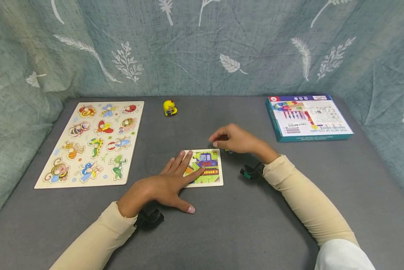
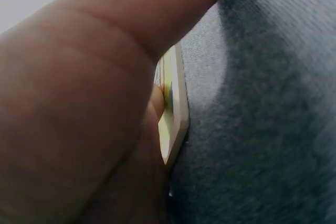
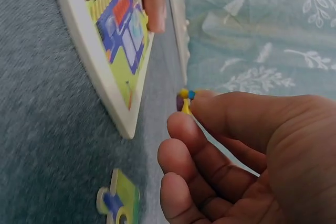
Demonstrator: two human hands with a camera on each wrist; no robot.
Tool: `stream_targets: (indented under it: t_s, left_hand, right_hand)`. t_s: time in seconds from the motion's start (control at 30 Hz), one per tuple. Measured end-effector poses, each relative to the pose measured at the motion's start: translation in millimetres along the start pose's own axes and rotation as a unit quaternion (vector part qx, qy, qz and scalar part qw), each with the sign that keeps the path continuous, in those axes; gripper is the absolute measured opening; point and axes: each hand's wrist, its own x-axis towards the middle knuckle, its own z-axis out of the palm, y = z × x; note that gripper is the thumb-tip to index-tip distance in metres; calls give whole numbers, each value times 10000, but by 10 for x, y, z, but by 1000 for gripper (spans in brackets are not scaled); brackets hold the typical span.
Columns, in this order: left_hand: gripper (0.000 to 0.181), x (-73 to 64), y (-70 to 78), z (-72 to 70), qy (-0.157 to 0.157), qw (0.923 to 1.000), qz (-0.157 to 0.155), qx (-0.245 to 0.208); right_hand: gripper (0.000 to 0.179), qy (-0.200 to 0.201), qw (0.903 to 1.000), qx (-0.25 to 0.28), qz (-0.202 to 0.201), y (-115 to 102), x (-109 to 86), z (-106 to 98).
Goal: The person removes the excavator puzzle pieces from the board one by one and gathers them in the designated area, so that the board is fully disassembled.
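A small framed jigsaw puzzle with a vehicle picture lies on the grey table. My left hand rests over its left part, fingers straight and spread, thumb out on the cloth. Part of the picture is hidden under these fingers. Just past the puzzle's far right corner is my right hand, raised a little, fingers loosely bent, nothing visible held in it. Below it, a loose jigsaw piece in green and blue lies on the table; in the head view this hand mostly covers it.
At the left lies a large wooden board of insect pieces. A small yellow-haired figurine stands at the back. A flat box lies back right. A patterned curtain hangs behind the table.
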Motion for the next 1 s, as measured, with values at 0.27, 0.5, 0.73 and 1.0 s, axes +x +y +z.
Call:
stream_targets:
  t_s: [0.27, 0.5, 0.73, 1.0]
  left_hand:
    - [120, 0, 3, 12, 8, 9999, -36, -128]
    - [121, 4, -6, 21, -6, 9999, -42, -101]
    - [121, 3, -17, 17, -47, 9999, -68, -66]
    - [121, 6, -18, 19, 3, 10000, -4, -72]
  right_hand:
    - [22, -120, 9996, -52, -263, -61, 58, 71]
    - [21, -414, 9983, -17, -405, -84, 110, 143]
    - [21, -536, 9977, 14, -416, -99, 159, 223]
    - [22, -474, 9986, -37, -251, -130, 178, 265]
